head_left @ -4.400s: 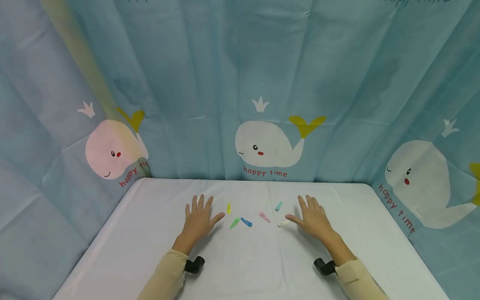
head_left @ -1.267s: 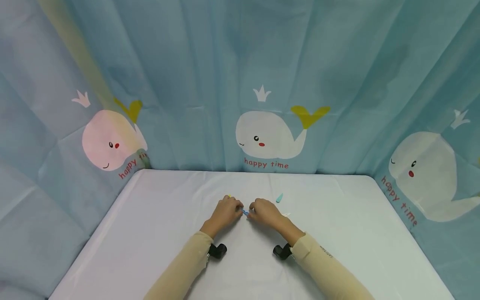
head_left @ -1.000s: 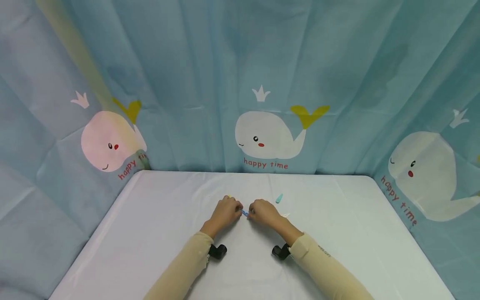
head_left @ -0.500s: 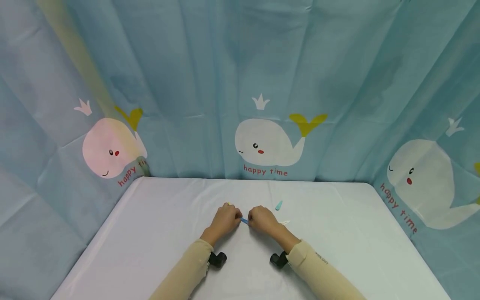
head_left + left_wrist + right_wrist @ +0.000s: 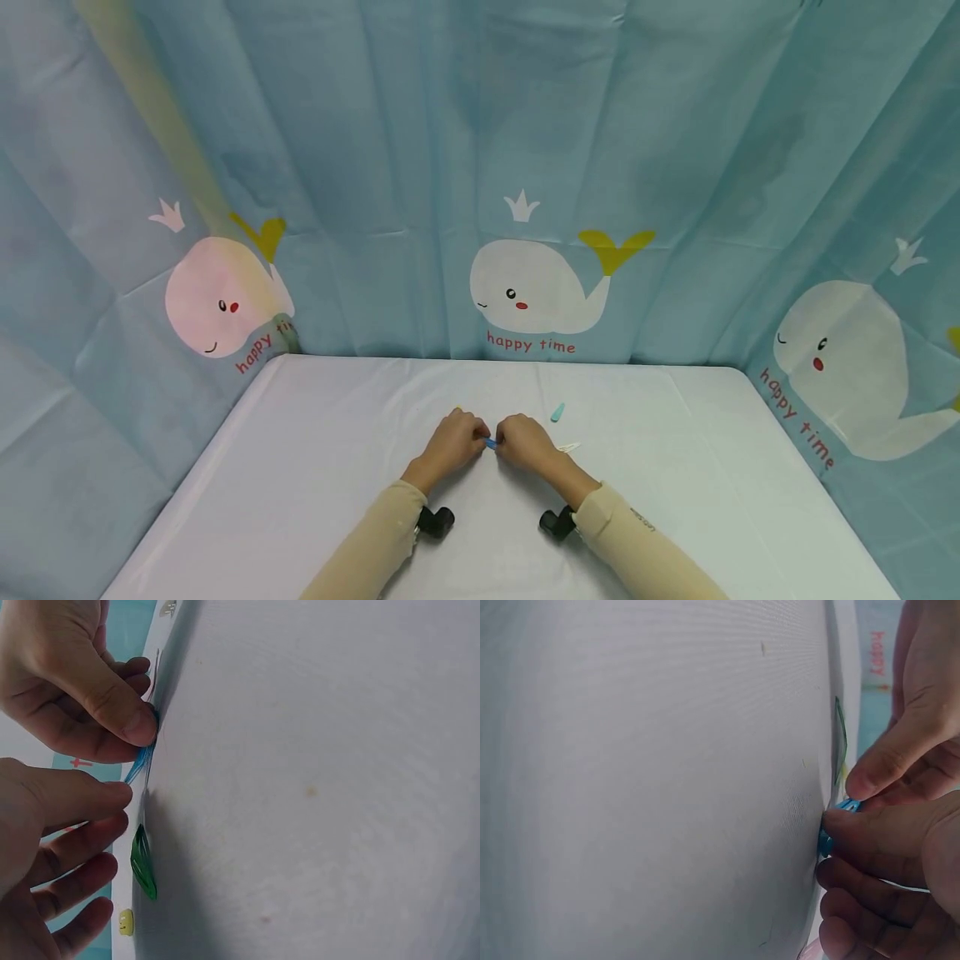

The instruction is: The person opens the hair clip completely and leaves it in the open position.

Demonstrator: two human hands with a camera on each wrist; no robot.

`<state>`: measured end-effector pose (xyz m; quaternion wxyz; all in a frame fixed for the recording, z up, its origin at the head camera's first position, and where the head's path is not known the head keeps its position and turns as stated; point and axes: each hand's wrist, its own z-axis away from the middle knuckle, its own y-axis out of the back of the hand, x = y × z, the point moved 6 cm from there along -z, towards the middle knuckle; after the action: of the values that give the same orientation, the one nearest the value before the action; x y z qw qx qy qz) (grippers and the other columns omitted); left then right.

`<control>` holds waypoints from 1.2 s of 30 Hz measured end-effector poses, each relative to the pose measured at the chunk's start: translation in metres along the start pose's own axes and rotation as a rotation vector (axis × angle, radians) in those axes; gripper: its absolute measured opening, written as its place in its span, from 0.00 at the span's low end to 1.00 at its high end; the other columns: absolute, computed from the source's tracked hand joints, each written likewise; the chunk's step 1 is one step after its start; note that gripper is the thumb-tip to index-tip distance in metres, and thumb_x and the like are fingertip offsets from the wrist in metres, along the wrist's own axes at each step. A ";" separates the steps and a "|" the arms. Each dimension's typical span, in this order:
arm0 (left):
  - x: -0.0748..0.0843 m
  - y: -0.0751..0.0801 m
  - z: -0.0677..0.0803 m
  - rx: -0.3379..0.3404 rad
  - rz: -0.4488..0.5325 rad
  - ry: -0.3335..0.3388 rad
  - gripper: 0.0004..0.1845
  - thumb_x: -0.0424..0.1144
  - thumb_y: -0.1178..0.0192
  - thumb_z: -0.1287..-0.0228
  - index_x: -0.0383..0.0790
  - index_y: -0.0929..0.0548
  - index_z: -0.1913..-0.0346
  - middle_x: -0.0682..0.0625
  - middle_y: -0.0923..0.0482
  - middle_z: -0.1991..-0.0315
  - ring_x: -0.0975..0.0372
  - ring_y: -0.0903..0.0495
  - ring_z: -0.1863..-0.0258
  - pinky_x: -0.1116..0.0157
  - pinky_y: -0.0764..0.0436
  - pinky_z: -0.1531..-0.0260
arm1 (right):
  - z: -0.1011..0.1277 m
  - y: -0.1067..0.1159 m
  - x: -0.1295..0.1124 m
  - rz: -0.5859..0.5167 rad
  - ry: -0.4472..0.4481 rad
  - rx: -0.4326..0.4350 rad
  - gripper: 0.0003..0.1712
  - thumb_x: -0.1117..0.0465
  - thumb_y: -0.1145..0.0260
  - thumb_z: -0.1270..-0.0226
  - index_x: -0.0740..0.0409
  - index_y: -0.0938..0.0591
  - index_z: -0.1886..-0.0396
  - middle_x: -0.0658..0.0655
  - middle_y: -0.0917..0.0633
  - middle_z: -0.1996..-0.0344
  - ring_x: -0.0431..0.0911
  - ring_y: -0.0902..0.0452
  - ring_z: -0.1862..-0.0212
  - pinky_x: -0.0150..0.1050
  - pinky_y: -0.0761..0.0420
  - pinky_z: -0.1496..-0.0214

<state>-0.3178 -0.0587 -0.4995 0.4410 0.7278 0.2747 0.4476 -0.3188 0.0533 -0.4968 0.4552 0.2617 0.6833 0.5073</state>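
In the head view a blue snap hair clip (image 5: 491, 443) spans the small gap between both hands, just over the white tabletop. My left hand (image 5: 453, 440) pinches its left end between thumb and fingers. Its other end is pinched by my right hand (image 5: 527, 442), whose fingers are curled. From the left wrist, part of the blue clip (image 5: 140, 762) shows between the thumbs; the fingertips cover the rest. A green clip (image 5: 142, 862) lies by the left hand, with a yellow clip (image 5: 126, 922) beyond it. Whether the blue clip is snapped open cannot be told.
To the right lie a teal clip (image 5: 557, 412) and a white clip (image 5: 568, 447), the latter partly behind the right wrist. A sliver of a pink clip (image 5: 810, 950) shows in the right wrist view. A whale-print curtain (image 5: 405, 167) hangs behind the table (image 5: 337, 400).
Both hands, spread apart above the table at first, have come together at the middle and taken hold of the blue clip. Over the last second they have barely moved; the head view tilted slightly.
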 end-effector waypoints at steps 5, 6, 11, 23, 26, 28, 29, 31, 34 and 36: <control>0.000 0.002 0.001 0.009 0.063 0.003 0.03 0.31 0.31 0.47 0.41 0.12 0.68 0.53 0.17 0.72 0.63 0.25 0.71 0.58 0.25 0.49 | 0.000 0.001 0.002 -0.005 -0.014 0.004 0.06 0.62 0.29 0.42 0.58 0.15 0.77 0.50 0.16 0.79 0.39 0.27 0.76 0.33 0.26 0.72; 0.000 0.002 0.002 0.012 0.070 0.003 0.03 0.31 0.31 0.47 0.41 0.12 0.69 0.53 0.16 0.72 0.64 0.25 0.71 0.58 0.25 0.49 | 0.000 0.001 0.002 -0.003 -0.009 0.012 0.07 0.63 0.29 0.42 0.57 0.15 0.78 0.50 0.17 0.80 0.39 0.28 0.77 0.32 0.27 0.73; 0.000 0.004 0.003 0.036 0.116 0.010 0.03 0.31 0.32 0.47 0.43 0.12 0.71 0.54 0.16 0.72 0.64 0.22 0.70 0.60 0.24 0.55 | 0.002 0.004 0.004 -0.029 -0.002 0.044 0.08 0.65 0.31 0.43 0.55 0.18 0.80 0.48 0.20 0.83 0.39 0.32 0.79 0.32 0.31 0.74; 0.002 0.013 0.008 0.100 0.252 0.032 0.02 0.35 0.34 0.40 0.42 0.11 0.66 0.52 0.13 0.68 0.60 0.17 0.65 0.59 0.23 0.57 | 0.008 0.021 0.007 -0.213 0.031 0.112 0.07 0.65 0.31 0.41 0.57 0.16 0.78 0.50 0.17 0.79 0.37 0.31 0.76 0.30 0.29 0.72; 0.003 0.018 0.009 0.118 0.288 0.035 0.03 0.34 0.34 0.40 0.41 0.12 0.65 0.51 0.13 0.67 0.59 0.18 0.65 0.61 0.22 0.60 | 0.009 0.023 0.009 -0.266 0.031 0.109 0.06 0.64 0.31 0.39 0.59 0.15 0.76 0.51 0.15 0.78 0.37 0.30 0.76 0.29 0.28 0.73; 0.003 0.019 0.010 0.123 0.330 0.060 0.03 0.34 0.35 0.39 0.41 0.12 0.65 0.51 0.13 0.67 0.60 0.18 0.65 0.62 0.22 0.60 | 0.010 0.025 0.010 -0.295 0.037 0.115 0.06 0.63 0.31 0.38 0.59 0.14 0.74 0.51 0.14 0.77 0.36 0.28 0.75 0.29 0.27 0.72; 0.003 0.020 0.010 0.124 0.354 0.075 0.03 0.34 0.35 0.39 0.42 0.12 0.65 0.52 0.13 0.67 0.61 0.18 0.65 0.63 0.22 0.60 | 0.011 0.026 0.011 -0.310 0.033 0.120 0.06 0.62 0.31 0.38 0.59 0.14 0.73 0.51 0.14 0.77 0.36 0.27 0.75 0.29 0.27 0.72; 0.004 0.021 0.012 0.126 0.396 0.098 0.03 0.34 0.36 0.38 0.42 0.13 0.66 0.52 0.14 0.68 0.62 0.19 0.66 0.63 0.23 0.60 | 0.013 0.027 0.012 -0.341 0.029 0.135 0.07 0.61 0.31 0.38 0.59 0.13 0.72 0.51 0.13 0.76 0.36 0.25 0.73 0.29 0.26 0.71; 0.006 0.023 0.013 0.130 0.450 0.117 0.03 0.34 0.36 0.37 0.42 0.13 0.65 0.52 0.14 0.69 0.63 0.20 0.67 0.66 0.23 0.62 | 0.017 0.029 0.014 -0.400 0.019 0.157 0.07 0.60 0.31 0.37 0.58 0.13 0.71 0.53 0.12 0.74 0.37 0.23 0.72 0.29 0.24 0.70; 0.007 0.024 0.014 0.133 0.472 0.113 0.03 0.34 0.37 0.37 0.41 0.13 0.65 0.50 0.14 0.68 0.63 0.21 0.68 0.68 0.23 0.64 | 0.019 0.030 0.015 -0.438 0.007 0.165 0.07 0.61 0.31 0.37 0.58 0.13 0.71 0.54 0.12 0.74 0.37 0.23 0.72 0.29 0.24 0.70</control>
<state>-0.3020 -0.0696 -0.4787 0.2596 0.7728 0.1504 0.5593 -0.3122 0.0848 -0.4752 0.5292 0.1414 0.7645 0.3398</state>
